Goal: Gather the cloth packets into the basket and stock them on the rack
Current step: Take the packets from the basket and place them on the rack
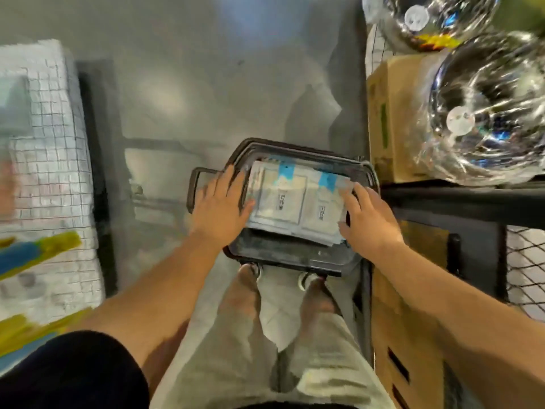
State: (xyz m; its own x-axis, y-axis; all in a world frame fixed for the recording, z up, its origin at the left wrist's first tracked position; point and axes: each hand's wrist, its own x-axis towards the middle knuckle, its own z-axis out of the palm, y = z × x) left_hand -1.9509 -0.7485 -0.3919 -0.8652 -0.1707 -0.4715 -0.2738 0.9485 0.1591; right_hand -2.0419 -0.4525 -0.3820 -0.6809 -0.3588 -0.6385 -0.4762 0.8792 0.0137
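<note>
The basket (295, 258) sat on the floor (206, 84) at your 12 o'clock, just past your shoes (305, 280). The packets (283, 202) lay stacked inside it, flat and face up, two side by side on top. Each top packet showed a blue tab at its 12 o'clock end and a small dark label in the middle.

Your left hand (219, 205) lay at the stack's 9 o'clock edge. Its fingers were spread and fairly straight across the rim, and the thumb rested on the top packet. Your right hand (370, 222) lay at the 3 o'clock edge with fingers straight, pointing toward 11 o'clock and touching the stack. Neither hand was curled round anything. Blur hid whether the stack was lifted off the basket's bottom.

The rack (460, 199) stood at your 3 o'clock, just beside the basket. Wrapped steel bowls (489, 113) and a box (395, 113) were on its shelf. At your 9 o'clock, well apart from the basket, stood a mesh shelf (50, 143) with white goods behind the wire.
</note>
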